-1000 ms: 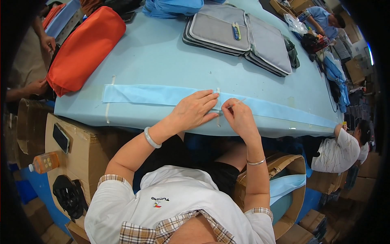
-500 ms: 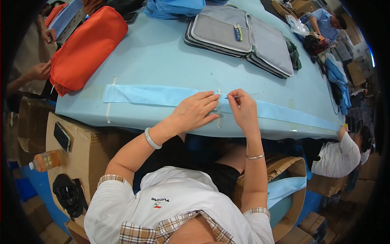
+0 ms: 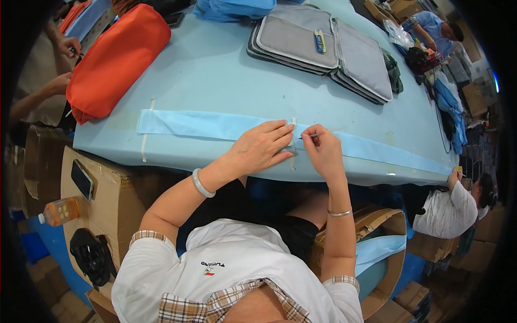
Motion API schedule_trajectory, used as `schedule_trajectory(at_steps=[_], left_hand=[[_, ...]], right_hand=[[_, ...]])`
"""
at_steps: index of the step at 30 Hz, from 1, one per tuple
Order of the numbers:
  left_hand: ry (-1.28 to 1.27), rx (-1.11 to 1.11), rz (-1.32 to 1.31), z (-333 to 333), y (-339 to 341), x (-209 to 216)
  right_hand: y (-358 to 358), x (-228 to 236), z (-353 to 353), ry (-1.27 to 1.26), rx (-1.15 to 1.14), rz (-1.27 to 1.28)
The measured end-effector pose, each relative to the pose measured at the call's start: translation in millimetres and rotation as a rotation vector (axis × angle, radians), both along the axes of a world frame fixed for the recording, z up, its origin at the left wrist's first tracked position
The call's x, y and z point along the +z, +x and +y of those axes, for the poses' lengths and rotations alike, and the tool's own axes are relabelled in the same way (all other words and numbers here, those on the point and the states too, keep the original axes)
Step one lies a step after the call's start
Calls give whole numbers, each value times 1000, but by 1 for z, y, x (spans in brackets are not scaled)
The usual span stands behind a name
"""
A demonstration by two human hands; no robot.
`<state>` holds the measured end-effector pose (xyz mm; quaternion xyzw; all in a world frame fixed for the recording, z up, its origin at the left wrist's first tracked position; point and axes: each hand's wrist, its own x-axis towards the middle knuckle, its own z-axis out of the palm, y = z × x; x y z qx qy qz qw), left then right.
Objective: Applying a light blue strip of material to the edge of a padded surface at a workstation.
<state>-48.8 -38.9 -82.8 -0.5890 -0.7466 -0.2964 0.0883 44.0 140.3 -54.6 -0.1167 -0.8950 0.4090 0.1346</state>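
Note:
A long light-blue fabric strip (image 3: 194, 125) lies along the near edge of the table. My left hand (image 3: 262, 145) rests flat on it, fingers stretched out and pointing right, beside a pale tape mark (image 3: 293, 123) that crosses the strip's line. Just to the right, my right hand (image 3: 325, 153) is closed in a pinch around a slim pen (image 3: 316, 134). The pen's tip points left, at the strip close to the tape and my left fingertips. Whether the tip touches the fabric is too small to tell.
Grey zippered cases (image 3: 299, 40) are stacked farther back, with thread snips (image 3: 320, 41) on top. A red-orange pouch (image 3: 121, 62) sits at the left, near another person's hands. A person in white (image 3: 449, 210) sits at the right end. Cardboard boxes (image 3: 102, 199) stand below the table.
My right hand and the pen have shifted slightly toward me across the strip. My left hand stays flat in nearly the same place.

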Motion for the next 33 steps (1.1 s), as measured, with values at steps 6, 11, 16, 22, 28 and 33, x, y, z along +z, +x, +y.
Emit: schedule_trajectory(at_steps=[6, 11, 16, 22, 28, 33], left_hand=[[-15, -11, 21, 1, 1, 1], [-8, -9, 29, 1, 0, -1], [8, -8, 29, 1, 1, -2], [10, -6, 21, 1, 0, -3], [18, -4, 26, 1, 1, 0], [12, 0, 32, 1, 1, 0]], right_hand=[[9, -1, -2, 22, 41, 23], [9, -2, -5, 45, 62, 55], [9, -1, -6, 78, 63, 62], [9, 0, -6, 92, 65, 61], [9, -2, -5, 89, 72, 60], [8, 1, -4, 104, 110, 49]])
